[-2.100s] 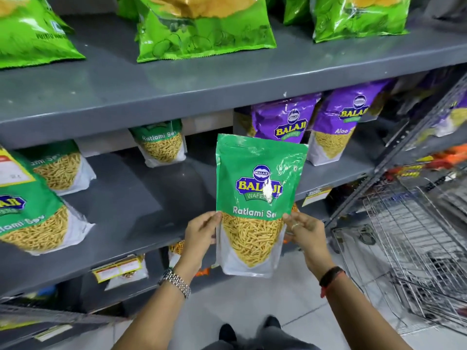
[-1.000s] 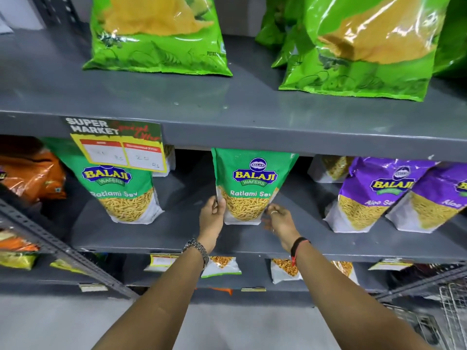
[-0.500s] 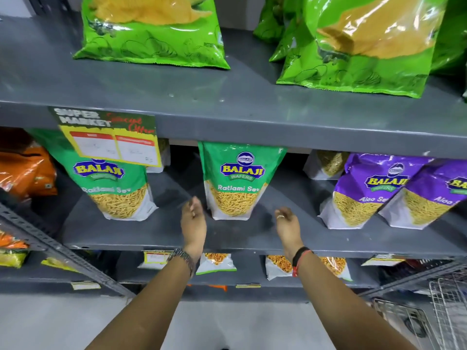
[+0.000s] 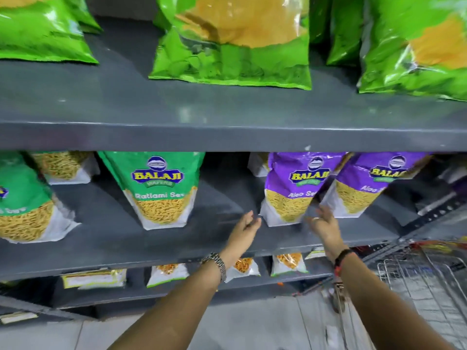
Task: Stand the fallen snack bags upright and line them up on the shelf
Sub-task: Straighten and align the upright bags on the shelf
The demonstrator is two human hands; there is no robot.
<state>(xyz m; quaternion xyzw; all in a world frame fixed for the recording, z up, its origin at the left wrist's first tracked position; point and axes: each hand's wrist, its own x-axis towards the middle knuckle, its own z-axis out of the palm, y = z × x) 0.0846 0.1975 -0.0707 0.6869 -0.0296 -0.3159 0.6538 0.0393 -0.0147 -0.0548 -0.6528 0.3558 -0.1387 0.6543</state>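
Observation:
A green Ratlami Sev bag (image 4: 161,190) stands upright on the grey middle shelf (image 4: 113,238), free of both hands. To its right a purple Aloo Sev bag (image 4: 295,190) stands with a second purple bag (image 4: 374,188) leaning behind its right side. My left hand (image 4: 245,227) is open just left of the first purple bag's lower corner, fingers apart, holding nothing. At that bag's lower right edge my right hand (image 4: 324,223) is also open; whether it touches the bag is unclear. Another green Sev bag (image 4: 22,210) stands at the far left.
Large bright green snack bags (image 4: 232,44) lie on the upper shelf (image 4: 227,132). Small packets (image 4: 166,274) sit on the lower shelf. A wire shopping trolley (image 4: 424,281) stands at the lower right, close to my right arm. More Sev bags stand at the back of the middle shelf.
Both hands let go of the green Ratlami Sev bag, now standing on the shelf, and moved right to the first purple Aloo Sev bag. The view shifted right as well.

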